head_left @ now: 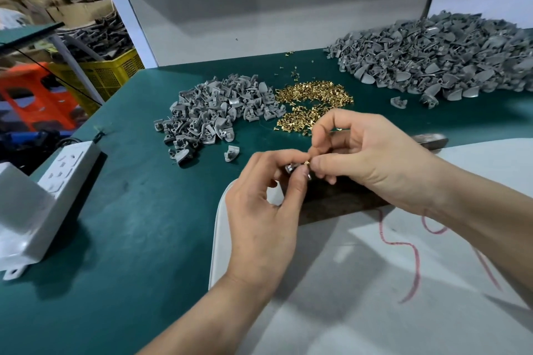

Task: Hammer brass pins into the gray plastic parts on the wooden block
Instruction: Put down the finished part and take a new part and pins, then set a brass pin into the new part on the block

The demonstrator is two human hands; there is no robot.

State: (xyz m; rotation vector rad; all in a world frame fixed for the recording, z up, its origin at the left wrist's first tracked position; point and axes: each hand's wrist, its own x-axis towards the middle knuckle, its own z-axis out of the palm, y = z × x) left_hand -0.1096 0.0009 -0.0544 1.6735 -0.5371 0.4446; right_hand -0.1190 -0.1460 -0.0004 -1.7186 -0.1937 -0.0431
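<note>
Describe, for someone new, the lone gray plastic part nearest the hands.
On the green table mat, find the smaller heap of gray plastic parts, left of the brass pins. The lone gray part lies nearer the person, separate from the heap.

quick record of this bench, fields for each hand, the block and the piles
left hand: holds a gray plastic part
right hand: pinches a brass pin at that part
wooden block: dark, beneath both hands, partly hidden
brass pin pile: mid-table, behind the hands
small gray pile: left of the brass pin pile, touching it
large gray pile: far right, apart
power strip: left side
</note>
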